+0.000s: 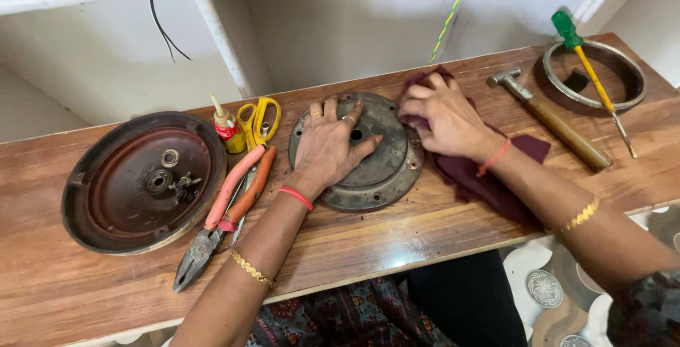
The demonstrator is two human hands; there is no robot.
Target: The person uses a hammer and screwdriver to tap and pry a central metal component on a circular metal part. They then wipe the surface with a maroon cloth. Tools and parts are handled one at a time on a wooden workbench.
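Observation:
My left hand (329, 143) lies flat, fingers spread, on a round grey metal cover plate (386, 170) in the middle of the wooden bench (397, 226). My right hand (446, 119) is bunched on a dark maroon cloth (482, 184) at the plate's right rim. The cloth trails out under my right wrist toward the bench's front edge.
A larger round metal housing (113, 184) sits at the left. Beside the plate lie pliers with pink and orange handles (227, 212), yellow scissors (259, 120) and a small glue bottle (228, 129). A hammer (552, 119), a green-handled screwdriver (591, 74) and a metal ring (634, 71) lie at the right.

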